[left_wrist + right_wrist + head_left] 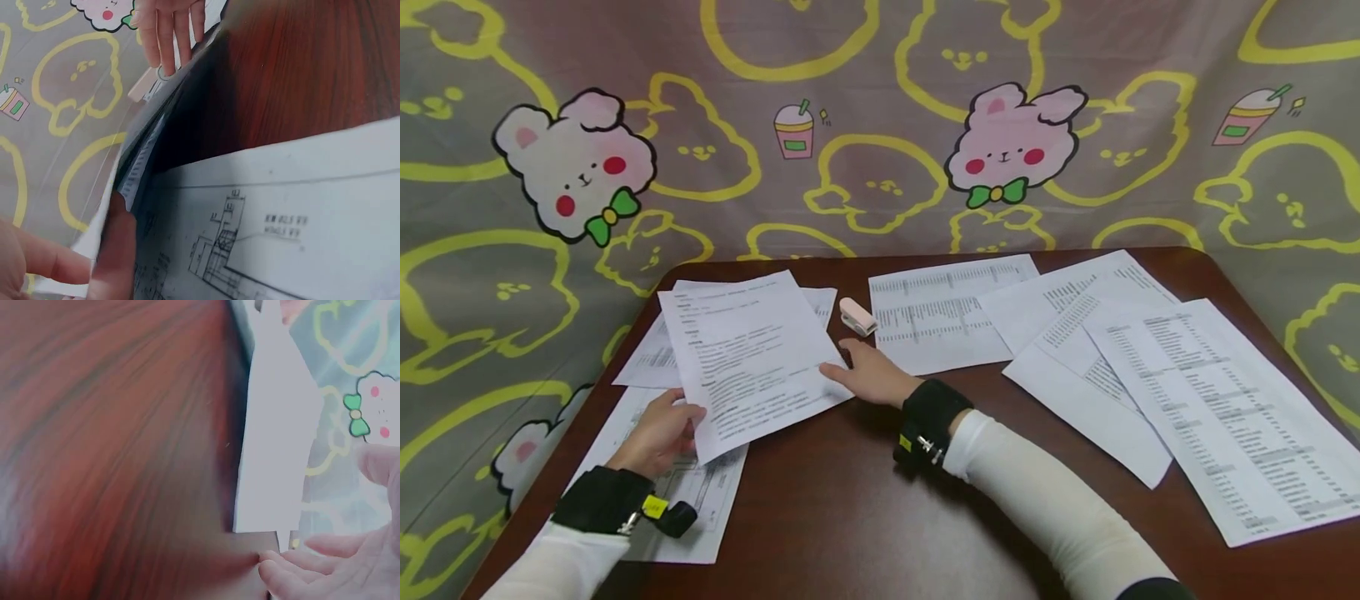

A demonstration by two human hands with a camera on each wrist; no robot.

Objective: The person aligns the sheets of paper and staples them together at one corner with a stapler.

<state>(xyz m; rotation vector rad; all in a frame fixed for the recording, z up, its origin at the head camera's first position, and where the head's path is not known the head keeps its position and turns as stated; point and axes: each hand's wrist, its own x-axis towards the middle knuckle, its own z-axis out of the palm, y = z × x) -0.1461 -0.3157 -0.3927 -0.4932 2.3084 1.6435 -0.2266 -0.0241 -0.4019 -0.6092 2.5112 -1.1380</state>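
A printed text sheet (752, 358) is raised and tilted over the left part of the table. My left hand (658, 433) pinches its left edge between thumb and fingers, as the left wrist view also shows. At its lower right corner is my right hand (876, 375), thumb apart and fingers extended by the edge; in the right wrist view the fingers (312, 569) lie right at the paper's corner. Just beyond that hand lies a pale pink stapler (857, 317). Below the raised sheet, a paper with a line drawing (300, 206) lies flat, partly covered.
Another sheet (643, 358) shows behind the raised one at the left. A printed sheet (940, 308) lies at the back centre. Several overlapping papers spread over the right side, a long table printout (1232, 425) nearest. A patterned cloth (865, 108) hangs behind the brown table (842, 508).
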